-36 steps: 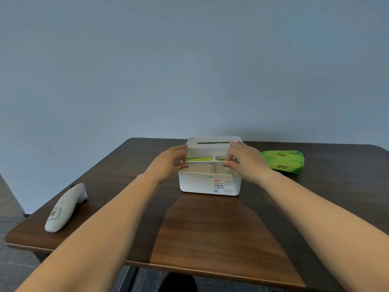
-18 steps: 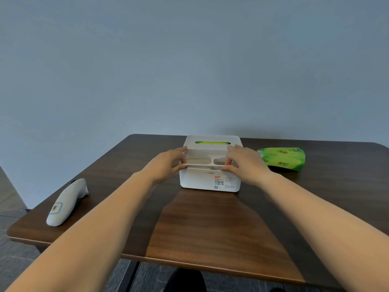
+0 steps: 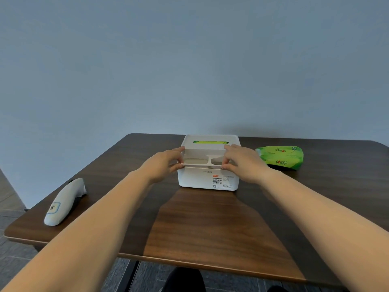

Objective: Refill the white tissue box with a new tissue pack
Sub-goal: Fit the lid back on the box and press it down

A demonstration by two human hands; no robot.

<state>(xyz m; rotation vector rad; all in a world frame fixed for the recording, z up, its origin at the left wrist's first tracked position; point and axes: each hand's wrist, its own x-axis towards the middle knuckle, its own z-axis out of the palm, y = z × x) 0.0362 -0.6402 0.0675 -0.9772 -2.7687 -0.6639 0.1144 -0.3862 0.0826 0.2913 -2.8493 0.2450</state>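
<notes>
Presently, we find the white tissue box (image 3: 208, 178) standing at the middle of the wooden table (image 3: 202, 224), toward its far edge. Our left hand (image 3: 163, 165) and right hand (image 3: 245, 163) each pinch an end of the lid (image 3: 207, 148) at the box's near top edge, thumb below and fingers above. Green packaging shows through the lid slot (image 3: 210, 142), so we judge a pack is already inside and the lid is being seated.

Risks noted: uneven pressure from the two hands could leave the lid tilted or jammed on one side; the light box may slide away across the smooth table; the plastic wrap inside may be caught under the rim. We cannot tell whether the lid is fully seated.

Surroundings: a green tissue pack (image 3: 281, 157) lies near the box's right, apart from it. A grey-white handheld device (image 3: 63, 202) rests well to the left, near the table edge. Neither obstructs the hands.
</notes>
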